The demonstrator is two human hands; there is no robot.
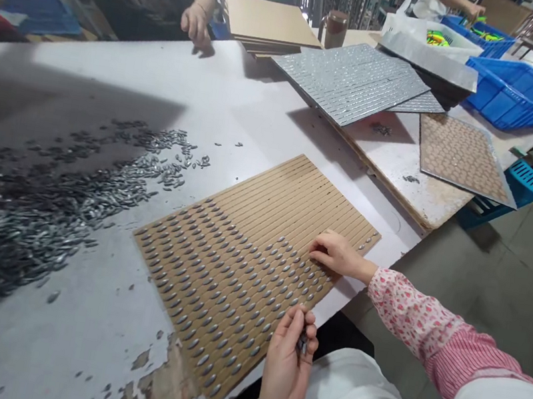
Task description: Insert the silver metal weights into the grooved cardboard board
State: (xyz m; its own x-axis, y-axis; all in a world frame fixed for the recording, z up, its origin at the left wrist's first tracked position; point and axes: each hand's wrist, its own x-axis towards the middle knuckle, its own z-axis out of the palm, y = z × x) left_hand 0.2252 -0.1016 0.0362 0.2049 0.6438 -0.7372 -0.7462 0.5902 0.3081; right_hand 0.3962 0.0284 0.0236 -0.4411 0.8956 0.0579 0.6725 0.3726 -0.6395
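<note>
A brown grooved board (308, 192) lies at a slant on the white table, with rows of small grey spindle-shaped pieces (220, 265) set along its near and left part. My right hand (334, 252) is over the board's right side, next to the rows. Its thumb and fingers are pinched together, and whatever is between them is hidden. Beside the board's near edge, my left hand (289, 358) is curled palm up around several of the same grey pieces (302, 341). A large loose heap of these pieces (58, 200) spreads over the table on the left.
Silver-coated boards (356, 79) are stacked at the back right, near a patterned board (465, 157). Behind them are a blue crate (520, 95), a brown mug (334, 29) and plain boards (274, 22). Across the table shows another person's hand (198, 20).
</note>
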